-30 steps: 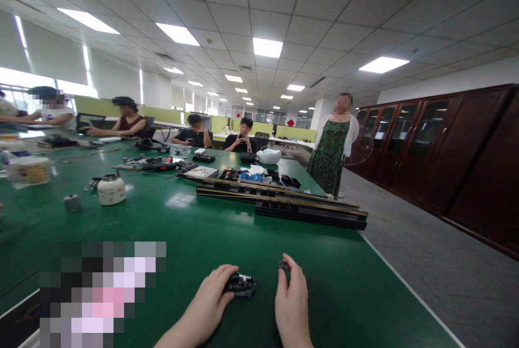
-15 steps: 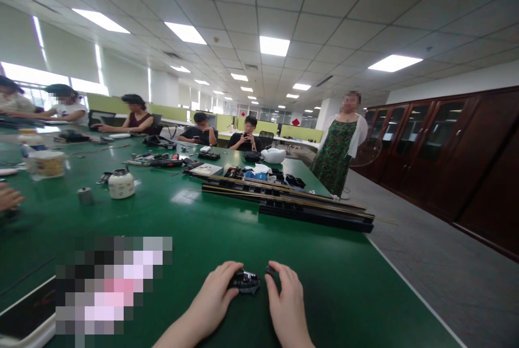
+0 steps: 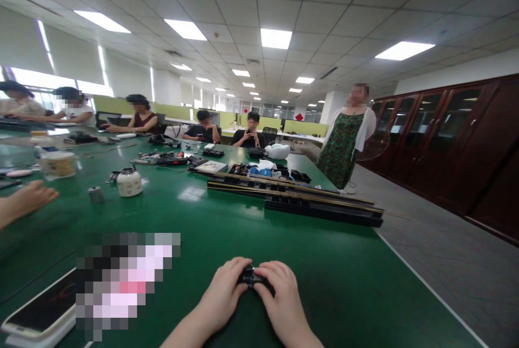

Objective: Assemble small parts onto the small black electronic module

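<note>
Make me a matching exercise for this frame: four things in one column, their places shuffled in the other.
1. small black part
2. white jar
3. phone
4. long black rails

A. bottom left corner of the view
B. between the left hand and right hand
C. reaching the right edge of the table
D. beside a small grey cylinder

Pairs: 1-B, 2-D, 3-A, 4-C

An open-plan office: ceiling panel lights (image 3: 276, 38), green partitions (image 3: 305, 127), wooden cabinets (image 3: 446, 137), people seated around a long green table (image 3: 211, 223).
</note>
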Available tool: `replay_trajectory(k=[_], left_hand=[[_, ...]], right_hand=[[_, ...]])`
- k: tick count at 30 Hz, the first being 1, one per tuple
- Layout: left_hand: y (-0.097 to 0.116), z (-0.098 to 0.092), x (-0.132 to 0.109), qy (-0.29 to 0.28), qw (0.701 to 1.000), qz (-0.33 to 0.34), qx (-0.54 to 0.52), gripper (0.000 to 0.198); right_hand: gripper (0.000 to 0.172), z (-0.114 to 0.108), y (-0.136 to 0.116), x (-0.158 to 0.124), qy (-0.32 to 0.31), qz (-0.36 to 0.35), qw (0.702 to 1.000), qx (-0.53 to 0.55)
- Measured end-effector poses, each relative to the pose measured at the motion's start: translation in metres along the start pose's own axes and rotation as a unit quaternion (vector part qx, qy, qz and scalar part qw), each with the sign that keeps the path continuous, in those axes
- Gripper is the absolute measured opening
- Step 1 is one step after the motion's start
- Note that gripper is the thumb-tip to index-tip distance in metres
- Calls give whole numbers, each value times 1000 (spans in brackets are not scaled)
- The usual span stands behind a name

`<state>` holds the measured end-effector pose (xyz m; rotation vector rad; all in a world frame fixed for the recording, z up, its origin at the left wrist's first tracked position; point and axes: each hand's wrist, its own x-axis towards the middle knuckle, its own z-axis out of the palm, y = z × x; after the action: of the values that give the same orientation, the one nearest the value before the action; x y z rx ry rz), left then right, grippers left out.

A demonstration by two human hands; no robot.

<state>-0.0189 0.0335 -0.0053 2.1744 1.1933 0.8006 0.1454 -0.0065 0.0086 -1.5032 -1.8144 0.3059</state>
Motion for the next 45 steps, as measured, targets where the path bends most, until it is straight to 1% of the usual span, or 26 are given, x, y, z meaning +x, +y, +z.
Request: replay_trajectory(k=[6,14,21,27,32,37,45], left_hand=[[1,0,1,-2,1000,0,4,45],[-1,1,0,5,1000,5,-2,43],[1,0,0,-1,1000,-3,-5,44],[2,0,0,1,1000,-3,-2,44],[-2,2,0,9,1000,11,-8,42],[-1,1,1,5,1000,17,-15,42],[-2,0,-1,3,1000,17,-11,43]], right_hand=[[21,2,3,-1,0,6,1000,-15],[21,1,3,-1,-6,-3,1000,15],[25,-1,-1,-1,-31,-3,999,-26],[25,-2,-1,-2,-25,-14,999,-19],[24,-2,0,-2,-34,-10,999,-35],[25,-1,-1,-3,-37,0,998,-42],[25,-1,1,-1,-38,16,999,-16]])
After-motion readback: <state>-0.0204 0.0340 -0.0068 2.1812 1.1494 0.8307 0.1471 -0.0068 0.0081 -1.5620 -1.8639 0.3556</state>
